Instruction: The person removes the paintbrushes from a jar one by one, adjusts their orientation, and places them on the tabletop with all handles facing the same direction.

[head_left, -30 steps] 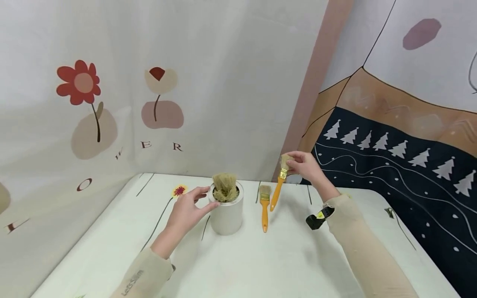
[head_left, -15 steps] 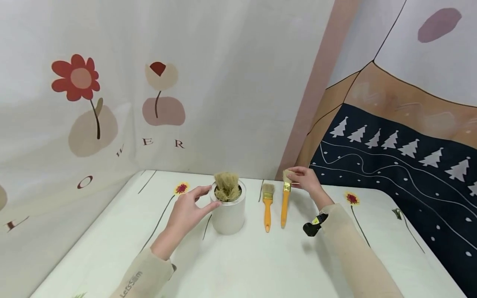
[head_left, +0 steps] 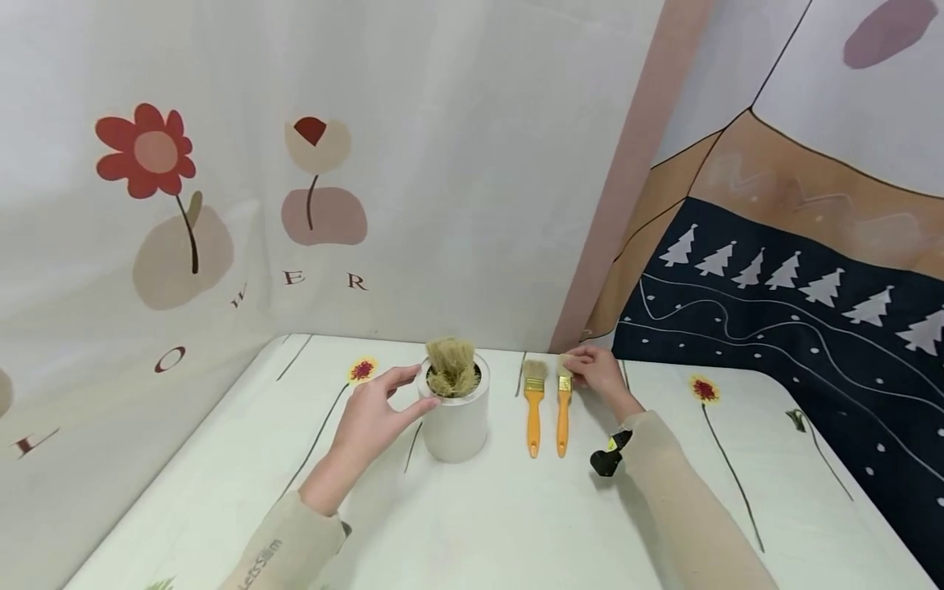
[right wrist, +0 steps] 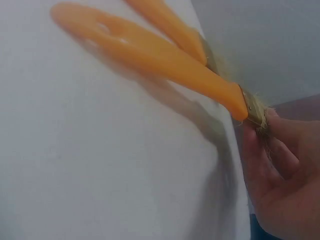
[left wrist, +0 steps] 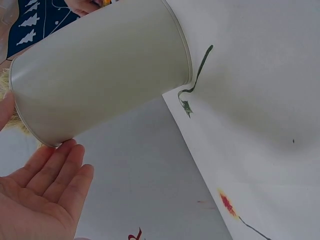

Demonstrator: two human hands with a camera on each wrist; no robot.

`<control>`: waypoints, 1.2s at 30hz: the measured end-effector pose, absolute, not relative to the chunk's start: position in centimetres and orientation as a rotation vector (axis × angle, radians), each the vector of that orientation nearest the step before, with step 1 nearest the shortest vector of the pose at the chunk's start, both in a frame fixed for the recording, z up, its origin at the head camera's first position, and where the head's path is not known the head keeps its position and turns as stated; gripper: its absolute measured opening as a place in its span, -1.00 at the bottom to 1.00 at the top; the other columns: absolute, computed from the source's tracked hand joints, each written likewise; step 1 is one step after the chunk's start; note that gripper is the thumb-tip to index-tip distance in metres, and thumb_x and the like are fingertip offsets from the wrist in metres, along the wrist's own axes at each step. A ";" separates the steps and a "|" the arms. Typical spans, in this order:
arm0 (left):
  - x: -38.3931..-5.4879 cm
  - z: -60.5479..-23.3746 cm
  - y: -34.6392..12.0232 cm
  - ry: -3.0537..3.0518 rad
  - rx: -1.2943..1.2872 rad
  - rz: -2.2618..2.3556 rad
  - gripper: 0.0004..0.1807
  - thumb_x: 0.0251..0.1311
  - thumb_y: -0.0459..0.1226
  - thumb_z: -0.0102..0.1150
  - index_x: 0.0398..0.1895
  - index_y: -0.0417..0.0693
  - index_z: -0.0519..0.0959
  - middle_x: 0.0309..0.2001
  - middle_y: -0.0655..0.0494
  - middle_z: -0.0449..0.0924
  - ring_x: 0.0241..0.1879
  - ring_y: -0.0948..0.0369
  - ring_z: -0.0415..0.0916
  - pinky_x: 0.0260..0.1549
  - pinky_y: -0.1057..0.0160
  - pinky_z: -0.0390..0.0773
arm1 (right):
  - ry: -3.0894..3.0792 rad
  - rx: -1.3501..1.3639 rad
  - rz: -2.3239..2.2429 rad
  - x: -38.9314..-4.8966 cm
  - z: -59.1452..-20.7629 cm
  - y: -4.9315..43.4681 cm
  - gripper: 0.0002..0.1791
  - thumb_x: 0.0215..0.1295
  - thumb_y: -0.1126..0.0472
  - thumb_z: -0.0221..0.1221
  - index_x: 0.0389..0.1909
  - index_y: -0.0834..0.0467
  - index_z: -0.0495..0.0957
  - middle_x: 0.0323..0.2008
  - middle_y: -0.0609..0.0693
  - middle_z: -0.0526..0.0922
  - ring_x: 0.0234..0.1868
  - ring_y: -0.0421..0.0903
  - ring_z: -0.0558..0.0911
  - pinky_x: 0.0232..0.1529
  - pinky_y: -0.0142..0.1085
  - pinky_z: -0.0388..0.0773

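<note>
A white cylindrical pot [head_left: 455,428] stands upright on the table, with a tuft of tan bristles [head_left: 451,365] rising from its mouth. My left hand [head_left: 374,418] holds its rim from the left, thumb in front and fingers on the far side. In the left wrist view the fingertips [left wrist: 66,146] touch the rim. Just right of the pot lies a paintbrush [head_left: 534,406] with an orange handle, bristles pointing away. Beside it is a second, narrower paintbrush [head_left: 564,414], whose bristles my right hand [head_left: 599,373] pinches; in the right wrist view its handle [right wrist: 150,52] appears slightly above the table.
The white table [head_left: 472,533] has printed flowers. A pale wall cloth [head_left: 457,180] rises behind it, with a dark tree-patterned cloth [head_left: 782,328] at the right. A black device [head_left: 606,462] hangs at my right wrist.
My right hand has lowered the narrower paintbrush from a tilted position in the air to alongside the other paintbrush, turning it nearly parallel. The left hand has stayed on the pot.
</note>
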State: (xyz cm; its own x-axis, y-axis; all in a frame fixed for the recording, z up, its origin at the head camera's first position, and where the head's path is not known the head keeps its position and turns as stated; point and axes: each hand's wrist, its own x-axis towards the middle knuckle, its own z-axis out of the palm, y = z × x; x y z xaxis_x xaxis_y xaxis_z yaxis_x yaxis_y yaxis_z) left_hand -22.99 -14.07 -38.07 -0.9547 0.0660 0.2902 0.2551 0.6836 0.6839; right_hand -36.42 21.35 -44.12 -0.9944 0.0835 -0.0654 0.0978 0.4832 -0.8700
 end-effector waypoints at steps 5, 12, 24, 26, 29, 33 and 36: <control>-22.9 -38.0 -14.0 -2.657 -0.253 -1.126 -0.32 0.09 0.02 0.43 0.27 -0.03 0.55 0.18 -0.06 0.65 0.18 -0.12 0.59 0.16 -0.09 0.57 | 2.684 0.161 -1.568 -36.3 -44.7 21.2 -0.67 0.39 0.20 0.22 0.09 0.27 0.61 0.03 0.23 0.67 -0.26 -0.22 0.61 -0.25 -0.48 0.61; -22.7 -37.8 -13.8 -2.639 -0.255 -1.123 -0.33 0.08 0.02 0.44 0.26 -0.02 0.55 0.17 -0.06 0.65 0.16 -0.14 0.60 0.14 -0.10 0.58 | 2.709 0.158 -1.593 -36.0 -44.7 21.6 -0.68 0.40 0.28 0.18 0.11 0.29 0.60 0.11 0.26 0.63 -0.06 -0.04 0.67 -0.07 -0.36 0.68; -22.6 -38.1 -14.0 -2.690 -0.213 -1.130 -0.32 0.10 0.05 0.42 0.28 0.00 0.54 0.22 -0.02 0.62 0.22 -0.14 0.55 0.14 -0.13 0.57 | 2.672 0.081 -1.744 -34.5 -42.3 21.0 -0.65 0.43 0.31 0.15 0.17 0.33 0.52 0.19 0.29 0.56 0.18 0.15 0.58 0.15 -0.18 0.63; -22.6 -38.1 -14.0 -2.695 -0.211 -1.126 -0.32 0.11 0.05 0.42 0.29 -0.01 0.53 0.23 -0.02 0.62 0.23 -0.15 0.54 0.15 -0.14 0.56 | 2.647 0.045 -1.769 -34.0 -41.6 20.4 -0.63 0.43 0.27 0.15 0.19 0.30 0.52 0.20 0.27 0.55 0.19 0.15 0.58 0.16 -0.19 0.62; -22.9 -37.9 -14.0 -2.692 -0.221 -1.124 -0.31 0.11 0.05 0.41 0.29 -0.01 0.52 0.23 -0.04 0.61 0.23 -0.15 0.54 0.15 -0.14 0.56 | 2.623 -0.035 -1.800 -33.4 -40.1 19.5 -0.61 0.44 0.21 0.16 0.22 0.25 0.50 0.21 0.24 0.55 0.19 0.13 0.60 0.18 -0.21 0.61; -23.1 -37.6 -14.0 -2.691 -0.234 -1.124 -0.31 0.11 0.05 0.41 0.30 0.00 0.52 0.23 -0.05 0.61 0.23 -0.15 0.54 0.16 -0.14 0.55 | 2.579 -0.150 -1.834 -32.3 -38.1 18.0 -0.59 0.45 0.16 0.16 0.24 0.22 0.50 0.20 0.23 0.59 0.17 0.10 0.63 0.19 -0.25 0.61; -22.8 -37.8 -14.1 -2.700 -0.234 -1.130 -0.31 0.12 0.05 0.40 0.30 -0.01 0.52 0.24 -0.05 0.60 0.24 -0.14 0.54 0.17 -0.14 0.54 | 2.527 -0.216 -1.858 -31.2 -37.6 16.6 -0.58 0.44 0.15 0.18 0.24 0.21 0.51 0.18 0.21 0.60 0.13 0.04 0.65 0.19 -0.26 0.60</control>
